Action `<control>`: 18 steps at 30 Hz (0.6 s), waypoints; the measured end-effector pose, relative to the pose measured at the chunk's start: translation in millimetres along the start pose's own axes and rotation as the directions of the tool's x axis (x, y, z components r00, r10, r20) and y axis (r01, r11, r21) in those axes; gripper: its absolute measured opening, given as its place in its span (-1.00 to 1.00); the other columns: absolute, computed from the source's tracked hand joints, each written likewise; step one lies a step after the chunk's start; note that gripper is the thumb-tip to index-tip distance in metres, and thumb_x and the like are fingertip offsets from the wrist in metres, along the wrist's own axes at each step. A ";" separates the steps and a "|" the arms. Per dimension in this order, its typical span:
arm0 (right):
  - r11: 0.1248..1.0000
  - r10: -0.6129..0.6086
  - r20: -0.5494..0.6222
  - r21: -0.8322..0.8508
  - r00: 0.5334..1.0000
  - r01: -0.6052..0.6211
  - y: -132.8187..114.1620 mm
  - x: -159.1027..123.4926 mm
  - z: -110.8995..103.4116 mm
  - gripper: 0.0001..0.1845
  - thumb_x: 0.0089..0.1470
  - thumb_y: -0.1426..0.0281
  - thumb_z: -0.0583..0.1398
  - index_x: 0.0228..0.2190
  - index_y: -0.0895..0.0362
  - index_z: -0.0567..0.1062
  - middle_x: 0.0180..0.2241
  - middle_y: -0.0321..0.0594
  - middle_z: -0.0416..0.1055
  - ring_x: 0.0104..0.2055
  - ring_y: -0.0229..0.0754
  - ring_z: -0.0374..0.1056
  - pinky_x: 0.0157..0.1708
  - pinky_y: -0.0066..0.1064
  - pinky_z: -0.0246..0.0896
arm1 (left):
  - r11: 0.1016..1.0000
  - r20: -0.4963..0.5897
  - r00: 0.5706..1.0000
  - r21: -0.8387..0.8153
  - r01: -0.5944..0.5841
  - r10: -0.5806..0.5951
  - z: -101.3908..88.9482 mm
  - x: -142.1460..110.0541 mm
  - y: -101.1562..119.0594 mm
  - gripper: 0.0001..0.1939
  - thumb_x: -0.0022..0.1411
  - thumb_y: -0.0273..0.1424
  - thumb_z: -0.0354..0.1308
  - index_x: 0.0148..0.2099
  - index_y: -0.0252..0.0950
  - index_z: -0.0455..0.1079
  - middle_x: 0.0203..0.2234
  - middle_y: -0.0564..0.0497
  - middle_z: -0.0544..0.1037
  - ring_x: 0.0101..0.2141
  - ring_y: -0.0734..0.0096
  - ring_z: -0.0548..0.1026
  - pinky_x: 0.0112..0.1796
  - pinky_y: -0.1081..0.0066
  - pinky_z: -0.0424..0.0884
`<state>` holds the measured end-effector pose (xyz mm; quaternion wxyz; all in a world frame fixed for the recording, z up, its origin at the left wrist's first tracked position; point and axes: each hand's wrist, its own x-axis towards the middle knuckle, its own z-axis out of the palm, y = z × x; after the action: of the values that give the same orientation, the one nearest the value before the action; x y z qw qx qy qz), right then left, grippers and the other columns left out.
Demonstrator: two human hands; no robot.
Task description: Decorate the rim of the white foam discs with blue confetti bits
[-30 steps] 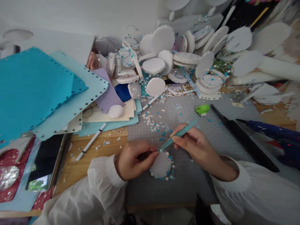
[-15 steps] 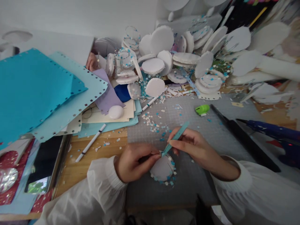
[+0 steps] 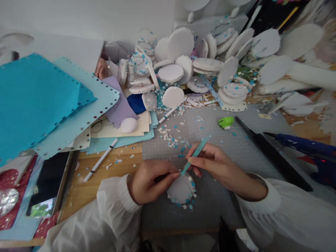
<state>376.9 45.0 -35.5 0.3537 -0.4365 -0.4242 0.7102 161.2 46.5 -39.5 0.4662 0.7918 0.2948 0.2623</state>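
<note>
In the head view, my right hand (image 3: 210, 164) holds teal tweezers (image 3: 195, 154) between thumb and fingers, slanted with the tip down and to the left. That tip meets the fingertips of my left hand (image 3: 154, 182), which are pinched together at the upper edge of a star-trimmed ring (image 3: 194, 190). The ring is dotted with small blue and white paper stars and runs around a round white disc (image 3: 180, 190). The spot between my left fingertips is mostly hidden. Loose paper stars (image 3: 170, 138) lie scattered just beyond my hands.
Beneath lies a grey cutting mat (image 3: 162, 217). White discs (image 3: 181, 43) pile up at the back. To the right are a green clip-like object (image 3: 226, 121), a long black tool (image 3: 275, 157) and a blue glue gun (image 3: 301, 143). Leftward are coloured papers (image 3: 34, 108), a white pen (image 3: 101, 160) and a phone (image 3: 49, 185).
My right hand and the tweezers have shifted very slightly left. The left hand keeps its pinch at the ring's edge, and the whole view has moved a touch.
</note>
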 end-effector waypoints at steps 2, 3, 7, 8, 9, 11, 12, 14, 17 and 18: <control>1.000 0.001 -0.005 0.011 1.000 -0.001 0.9 -0.4 0.9 -0.80 0.02 0.29 0.26 -0.40 0.16 0.40 -0.45 -0.31 0.37 -0.57 -0.40 0.26 -0.58 -0.50 0.16 | 1.000 0.007 1.000 -0.008 0.001 -0.001 -0.4 -0.1 0.1 -0.88 0.28 -0.50 0.03 -0.23 -0.37 0.40 -0.45 -0.04 0.53 -0.44 0.49 0.45 -0.39 0.53 0.33; 1.000 0.003 -0.009 0.015 1.000 -0.003 1.5 -0.7 1.4 -0.80 0.02 0.29 0.26 -0.39 0.16 0.40 -0.45 -0.31 0.37 -0.57 -0.40 0.26 -0.59 -0.50 0.16 | 1.000 0.008 1.000 -0.011 0.003 -0.003 -0.6 -0.1 0.2 -0.87 0.28 -0.49 0.03 -0.23 -0.37 0.40 -0.45 -0.04 0.52 -0.44 0.49 0.45 -0.39 0.52 0.33; 1.000 -0.006 -0.016 0.015 1.000 0.006 4.4 -2.8 3.6 -0.79 0.03 0.29 0.26 -0.38 0.16 0.39 -0.45 -0.31 0.38 -0.57 -0.42 0.26 -0.59 -0.53 0.15 | 0.999 -0.001 1.000 -0.023 0.026 -0.026 -1.1 0.7 2.7 -0.85 0.27 -0.44 0.04 -0.28 -0.39 0.41 -0.52 -0.03 0.49 -0.49 0.49 0.41 -0.45 0.52 0.30; 1.000 -0.013 -0.015 0.012 1.000 0.013 4.9 -3.2 4.3 -0.80 0.03 0.30 0.26 -0.38 0.16 0.39 -0.45 -0.31 0.38 -0.57 -0.42 0.26 -0.59 -0.53 0.16 | 0.999 -0.008 0.999 -0.032 0.042 -0.042 -1.1 1.2 3.9 -0.85 0.26 -0.42 0.06 -0.29 -0.39 0.41 -0.53 -0.02 0.48 -0.51 0.50 0.40 -0.47 0.52 0.29; 1.000 -0.022 -0.012 0.009 1.000 0.022 5.4 -3.6 5.0 -0.80 0.03 0.29 0.26 -0.38 0.16 0.39 -0.45 -0.31 0.38 -0.58 -0.42 0.26 -0.59 -0.53 0.16 | 0.997 -0.012 0.998 -0.046 0.065 -0.065 -1.1 1.6 5.1 -0.84 0.25 -0.39 0.09 -0.30 -0.39 0.42 -0.53 -0.02 0.47 -0.52 0.50 0.38 -0.49 0.52 0.28; 0.999 -0.036 -0.005 -0.001 0.999 0.036 6.0 -4.0 6.5 -0.80 0.03 0.28 0.25 -0.39 0.15 0.40 -0.47 -0.31 0.38 -0.58 -0.41 0.26 -0.60 -0.53 0.17 | 0.989 -0.022 0.993 -0.089 0.116 -0.119 -0.9 2.5 7.6 -0.82 0.22 -0.36 0.12 -0.33 -0.40 0.42 -0.56 -0.02 0.47 -0.55 0.52 0.36 -0.53 0.54 0.26; 0.999 -0.041 -0.005 -0.006 0.999 0.041 6.4 -4.1 7.2 -0.80 0.03 0.27 0.25 -0.39 0.15 0.40 -0.47 -0.31 0.39 -0.59 -0.41 0.25 -0.61 -0.52 0.17 | 0.984 -0.025 0.990 -0.111 0.138 -0.142 -0.7 2.8 8.6 -0.81 0.22 -0.36 0.12 -0.36 -0.40 0.42 -0.58 -0.01 0.45 -0.57 0.54 0.34 -0.55 0.55 0.24; 0.999 -0.047 -0.012 -0.015 0.999 0.047 7.2 -4.1 8.3 -0.79 0.03 0.27 0.25 -0.39 0.15 0.40 -0.49 -0.31 0.39 -0.60 -0.41 0.25 -0.60 -0.52 0.17 | 0.976 -0.023 0.986 -0.143 0.163 -0.168 -0.1 3.2 9.7 -0.79 0.22 -0.37 0.12 -0.40 -0.40 0.41 -0.61 0.02 0.43 -0.60 0.57 0.30 -0.58 0.56 0.22; 0.998 -0.056 -0.023 -0.025 0.998 0.056 8.6 -3.9 8.9 -0.80 0.03 0.27 0.25 -0.40 0.14 0.41 -0.52 -0.33 0.38 -0.60 -0.40 0.25 -0.60 -0.52 0.18 | 0.972 -0.033 0.983 -0.154 0.175 -0.182 1.5 2.9 9.6 -0.79 0.21 -0.39 0.13 -0.44 -0.39 0.36 -0.64 0.07 0.36 -0.63 0.62 0.22 -0.61 0.58 0.16; 0.998 -0.058 -0.024 -0.027 0.998 0.057 8.8 -3.9 9.0 -0.80 0.03 0.27 0.25 -0.41 0.14 0.41 -0.53 -0.34 0.37 -0.60 -0.40 0.25 -0.60 -0.52 0.17 | 0.973 -0.040 0.983 -0.156 0.172 -0.180 2.0 2.7 9.3 -0.79 0.21 -0.40 0.13 -0.46 -0.38 0.34 -0.65 0.09 0.33 -0.64 0.63 0.19 -0.62 0.59 0.14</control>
<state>368.9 35.6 -39.9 0.3733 -0.4375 -0.4415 0.6887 166.5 43.6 -31.7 0.5383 0.7174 0.3556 0.2629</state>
